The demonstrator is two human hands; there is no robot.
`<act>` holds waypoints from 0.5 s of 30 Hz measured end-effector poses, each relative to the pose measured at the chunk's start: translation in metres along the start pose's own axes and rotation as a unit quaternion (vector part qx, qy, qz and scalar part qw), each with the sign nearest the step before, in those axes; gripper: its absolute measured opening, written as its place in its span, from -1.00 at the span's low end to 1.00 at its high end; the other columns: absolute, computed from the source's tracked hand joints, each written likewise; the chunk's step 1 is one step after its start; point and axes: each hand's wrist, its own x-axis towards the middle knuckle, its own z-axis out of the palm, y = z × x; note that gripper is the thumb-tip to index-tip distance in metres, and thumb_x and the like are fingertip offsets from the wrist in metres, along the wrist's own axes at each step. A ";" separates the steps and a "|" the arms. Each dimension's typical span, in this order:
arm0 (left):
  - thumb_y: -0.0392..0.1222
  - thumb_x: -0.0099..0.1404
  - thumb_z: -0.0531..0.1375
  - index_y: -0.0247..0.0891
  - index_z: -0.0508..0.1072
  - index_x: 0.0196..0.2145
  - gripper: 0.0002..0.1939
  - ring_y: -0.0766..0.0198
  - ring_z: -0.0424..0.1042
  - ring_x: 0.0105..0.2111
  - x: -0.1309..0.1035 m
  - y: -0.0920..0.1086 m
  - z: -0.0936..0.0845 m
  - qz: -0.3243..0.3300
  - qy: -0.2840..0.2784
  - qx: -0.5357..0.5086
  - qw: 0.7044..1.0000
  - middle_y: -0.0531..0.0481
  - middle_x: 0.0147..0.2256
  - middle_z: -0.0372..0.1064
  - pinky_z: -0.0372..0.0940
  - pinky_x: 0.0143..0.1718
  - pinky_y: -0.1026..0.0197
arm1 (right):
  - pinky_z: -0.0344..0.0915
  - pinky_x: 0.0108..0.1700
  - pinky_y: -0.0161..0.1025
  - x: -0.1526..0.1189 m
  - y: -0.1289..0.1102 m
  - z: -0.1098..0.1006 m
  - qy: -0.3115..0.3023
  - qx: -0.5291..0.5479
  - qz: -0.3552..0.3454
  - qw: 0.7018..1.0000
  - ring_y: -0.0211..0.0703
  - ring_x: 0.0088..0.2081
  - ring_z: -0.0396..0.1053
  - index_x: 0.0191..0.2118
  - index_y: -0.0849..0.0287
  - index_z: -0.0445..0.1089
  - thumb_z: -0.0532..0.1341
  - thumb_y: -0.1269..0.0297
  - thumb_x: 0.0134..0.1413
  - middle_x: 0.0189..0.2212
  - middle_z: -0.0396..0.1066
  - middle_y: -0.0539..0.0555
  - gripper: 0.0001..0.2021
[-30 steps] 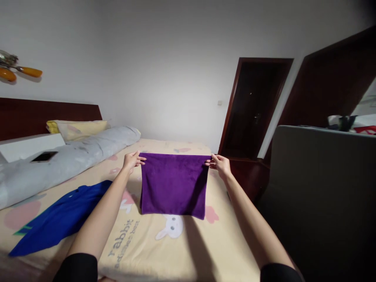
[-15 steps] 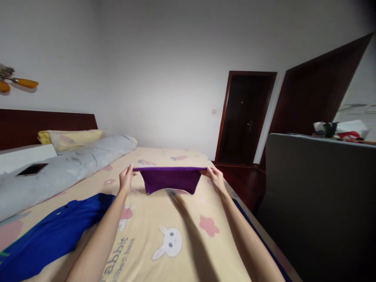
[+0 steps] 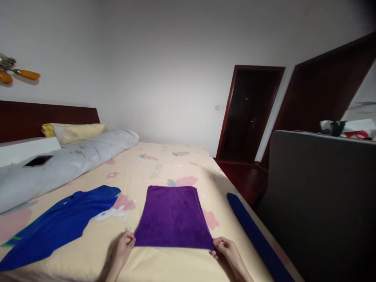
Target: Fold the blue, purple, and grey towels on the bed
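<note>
A purple cloth (image 3: 174, 217), doubled over with layered edges showing at its right side, lies spread on the bed sheet (image 3: 164, 262). My left hand (image 3: 125, 244) pinches its near left corner. At the near right corner, my right hand (image 3: 225, 248) grips the cloth between thumb and fingers. The near edge is stretched straight between both hands, while the far part rests flat on the sheet. To the left of my left hand lies a rumpled blue garment (image 3: 64, 219). Right of my right hand, a long dark blue strip of fabric (image 3: 255, 231) runs along the bed's edge.
A long grey bolster (image 3: 96, 150) crosses the bed's left side, with a dark phone (image 3: 38, 160) on it. Behind are a yellow pillow (image 3: 79, 133) and a wooden headboard (image 3: 49, 119). A dark grey panel (image 3: 320, 196) stands at the right, near a door (image 3: 249, 113).
Both hands have come down and toward me with the purple cloth. It hung between them above the bed before; now it lies spread on the sheet, its near edge still held.
</note>
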 end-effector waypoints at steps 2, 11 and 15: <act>0.06 -0.05 0.19 -0.11 0.23 -0.57 -0.74 0.24 0.39 -0.59 -0.002 -0.008 -0.004 0.006 -0.005 0.013 1.000 0.19 -0.70 0.28 0.26 -0.47 0.27 | 0.12 -0.57 -0.30 -0.006 0.001 -0.001 -0.005 0.001 0.015 1.000 -0.24 -0.67 0.28 -0.59 0.16 0.30 0.40 -0.11 -0.43 -0.76 0.29 -0.04 -0.56; 0.37 -0.20 0.26 -0.11 0.20 -0.56 -0.46 0.26 0.36 -0.60 -0.033 -0.035 -0.017 -0.006 -0.011 -0.142 0.990 0.18 -0.62 0.23 0.30 -0.54 0.25 | 0.17 -0.58 -0.29 -0.038 0.006 -0.013 -0.023 -0.114 0.056 0.992 -0.25 -0.70 0.23 -0.56 0.12 0.30 0.31 -0.26 -0.41 -0.78 0.28 -0.05 -0.50; 0.33 -0.16 0.26 -0.11 0.22 -0.59 -0.51 0.24 0.35 -0.63 -0.048 -0.055 -0.022 0.001 0.012 -0.071 0.997 0.16 -0.65 0.23 0.30 -0.56 0.23 | 0.18 -0.58 -0.28 -0.050 0.030 -0.028 -0.029 -0.163 0.054 0.985 -0.21 -0.69 0.26 -0.58 0.10 0.31 0.26 -0.29 -0.34 -0.76 0.29 -0.04 -0.50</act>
